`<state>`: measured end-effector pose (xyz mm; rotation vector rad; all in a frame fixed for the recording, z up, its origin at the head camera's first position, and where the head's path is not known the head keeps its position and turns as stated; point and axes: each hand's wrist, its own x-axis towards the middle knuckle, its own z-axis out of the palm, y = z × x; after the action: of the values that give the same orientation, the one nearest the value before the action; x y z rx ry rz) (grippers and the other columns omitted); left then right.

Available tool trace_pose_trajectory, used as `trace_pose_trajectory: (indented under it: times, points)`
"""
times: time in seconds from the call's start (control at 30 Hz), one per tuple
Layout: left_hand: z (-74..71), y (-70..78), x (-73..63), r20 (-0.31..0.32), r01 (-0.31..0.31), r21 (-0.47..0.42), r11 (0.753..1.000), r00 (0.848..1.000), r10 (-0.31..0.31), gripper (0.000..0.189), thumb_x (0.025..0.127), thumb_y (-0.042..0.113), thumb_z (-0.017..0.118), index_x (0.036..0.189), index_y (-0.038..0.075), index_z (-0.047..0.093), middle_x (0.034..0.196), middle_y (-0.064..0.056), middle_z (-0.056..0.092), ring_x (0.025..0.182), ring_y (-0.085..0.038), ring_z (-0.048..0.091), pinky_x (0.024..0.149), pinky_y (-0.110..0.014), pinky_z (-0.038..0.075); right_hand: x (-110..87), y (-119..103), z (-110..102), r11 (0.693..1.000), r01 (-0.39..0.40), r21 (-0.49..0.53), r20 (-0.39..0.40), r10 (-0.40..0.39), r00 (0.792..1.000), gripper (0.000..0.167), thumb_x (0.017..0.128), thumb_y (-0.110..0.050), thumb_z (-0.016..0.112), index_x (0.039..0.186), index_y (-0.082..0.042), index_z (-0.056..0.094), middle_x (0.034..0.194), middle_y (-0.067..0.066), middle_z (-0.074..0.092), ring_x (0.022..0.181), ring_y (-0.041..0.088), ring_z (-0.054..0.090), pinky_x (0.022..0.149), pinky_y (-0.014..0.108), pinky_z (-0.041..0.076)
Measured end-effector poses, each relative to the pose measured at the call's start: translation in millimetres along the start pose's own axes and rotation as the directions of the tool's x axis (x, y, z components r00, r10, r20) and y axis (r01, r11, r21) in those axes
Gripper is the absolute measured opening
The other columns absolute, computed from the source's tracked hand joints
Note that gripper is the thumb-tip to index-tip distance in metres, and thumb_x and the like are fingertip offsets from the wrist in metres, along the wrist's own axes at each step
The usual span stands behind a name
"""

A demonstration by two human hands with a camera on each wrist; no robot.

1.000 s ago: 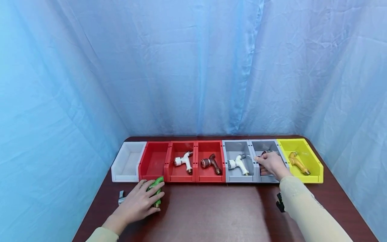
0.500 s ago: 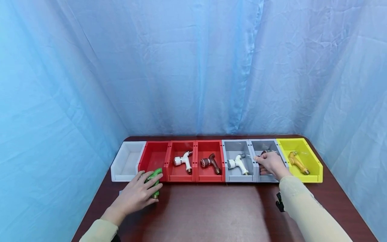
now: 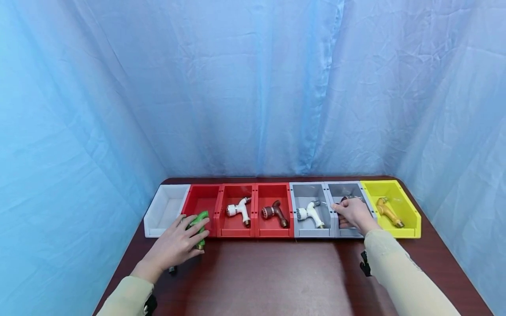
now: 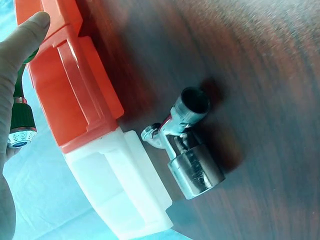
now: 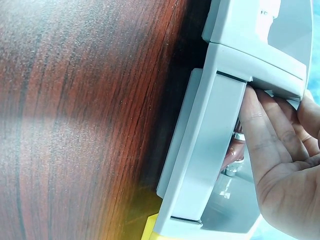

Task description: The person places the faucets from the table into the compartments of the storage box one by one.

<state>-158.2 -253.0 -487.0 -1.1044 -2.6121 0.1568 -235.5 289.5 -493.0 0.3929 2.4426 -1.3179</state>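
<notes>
My left hand (image 3: 178, 243) grips a green faucet (image 3: 203, 216) just in front of the leftmost red bin (image 3: 201, 197). In the left wrist view the knob end of this green faucet (image 4: 22, 115) shows past the thumb. On the table under that hand lies a chrome faucet (image 4: 187, 145), mostly hidden in the head view. My right hand (image 3: 356, 215) reaches into the right-hand grey bin (image 5: 210, 145). Its fingers are inside the bin and its thumb is at the rim, pinching the side wall. Behind these fingers a brownish faucet (image 5: 233, 152) is partly visible.
The bins stand in one row: a white bin (image 3: 152, 228) at left, red and grey ones, then a yellow bin (image 3: 415, 226). Faucets lie in several: white (image 3: 242, 210), brown (image 3: 278, 213), white (image 3: 312, 214), yellow (image 3: 389, 213). Blue curtains (image 3: 253, 87) surround the table (image 3: 276, 276).
My left hand has moved away from me and slightly left with the green faucet, up to the leftmost red bin. The right hand has stayed at the grey bin.
</notes>
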Motion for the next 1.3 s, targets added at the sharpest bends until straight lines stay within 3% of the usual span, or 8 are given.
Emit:
trace_pose_trajectory:
  times: [0.2, 0.67, 0.97, 1.3]
  points:
    - [0.9, -9.4, 5.4, 0.012, 0.029, -0.015, 0.999, 1.0, -0.029, 0.071, 0.069, 0.046, 0.093, 0.132, 0.022, 0.071, 0.15, -0.009, 0.055, 0.133, -0.038, 0.05, 0.102, -0.062, 0.05, 2.9, 0.5, 1.6, 1.0, 0.02, 0.01, 0.002, -0.02, 1.0, 0.032, 0.105, -0.029, 0.06, 0.09, 0.0, 0.061, 0.085, 0.012, 0.063, 0.072, 0.02, 0.066, 0.068, 0.038, 0.064]
    - [4.8, -23.7, 19.8, 0.079, 0.137, -0.016, 0.99, 0.988, -0.136, 0.073, 0.069, 0.043, 0.094, 0.135, 0.022, 0.069, 0.152, -0.008, 0.053, 0.136, -0.037, 0.047, 0.107, -0.062, 0.046, 5.1, 2.3, 0.8, 1.0, -0.021, 0.01, 0.003, 0.021, 1.0, 0.033, 0.105, -0.031, 0.06, 0.097, 0.001, 0.063, 0.088, 0.012, 0.063, 0.074, 0.02, 0.066, 0.07, 0.037, 0.064]
    - [6.9, -28.9, 29.2, 0.173, 0.234, -0.052, 0.971, 0.96, -0.222, 0.074, 0.071, 0.04, 0.093, 0.138, 0.021, 0.067, 0.155, -0.008, 0.05, 0.14, -0.04, 0.042, 0.11, -0.065, 0.041, 2.9, 2.7, 1.1, 1.0, -0.012, 0.012, 0.001, 0.012, 1.0, 0.032, 0.105, -0.03, 0.06, 0.095, 0.0, 0.062, 0.087, 0.011, 0.062, 0.074, 0.02, 0.065, 0.07, 0.038, 0.064]
    - [12.2, -35.4, 38.6, 0.222, 0.268, -0.061, 0.962, 0.943, -0.248, 0.074, 0.074, 0.044, 0.09, 0.139, 0.02, 0.066, 0.156, -0.008, 0.048, 0.141, -0.041, 0.041, 0.111, -0.066, 0.039, 2.5, 2.7, 0.9, 1.0, -0.002, 0.026, 0.002, 0.002, 1.0, 0.032, 0.105, -0.029, 0.06, 0.094, 0.001, 0.062, 0.086, 0.011, 0.062, 0.073, 0.02, 0.066, 0.069, 0.038, 0.064]
